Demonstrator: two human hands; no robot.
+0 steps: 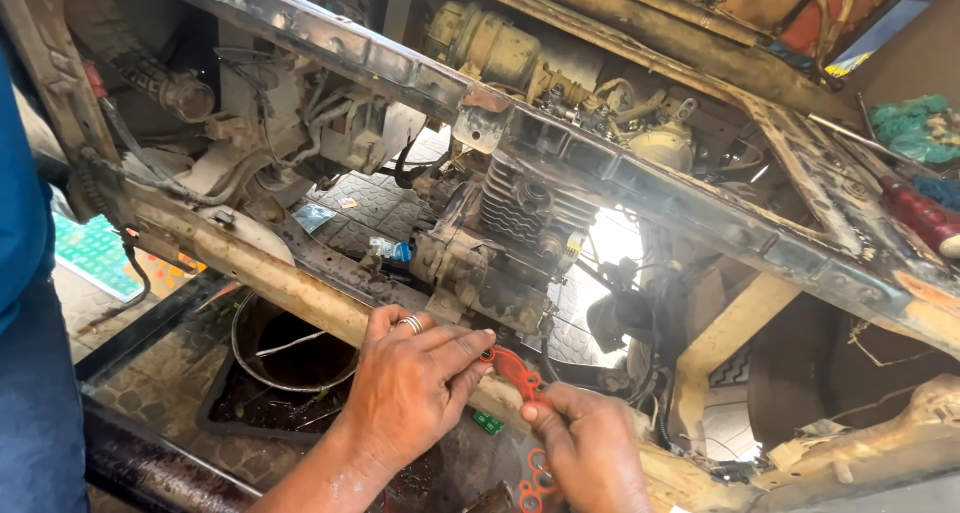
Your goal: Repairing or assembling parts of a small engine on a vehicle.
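My left hand (412, 388), with a ring on one finger, pinches one end of a thin red-orange gasket (515, 370). My right hand (590, 448) grips the other end, and more red-orange gasket pieces (535, 488) hang below it. Both hands hover just in front of a dirty finned engine (510, 238) set inside a rusty vehicle frame. A yellowed frame rail (280, 283) runs under my left hand.
A dark steel crossbar (640, 188) spans diagonally over the engine. A black pan of dark oil (290, 368) sits on the paved floor below. A person in blue clothing (30, 303) stands at the left edge. Tools and a teal rag (915, 128) lie at the right.
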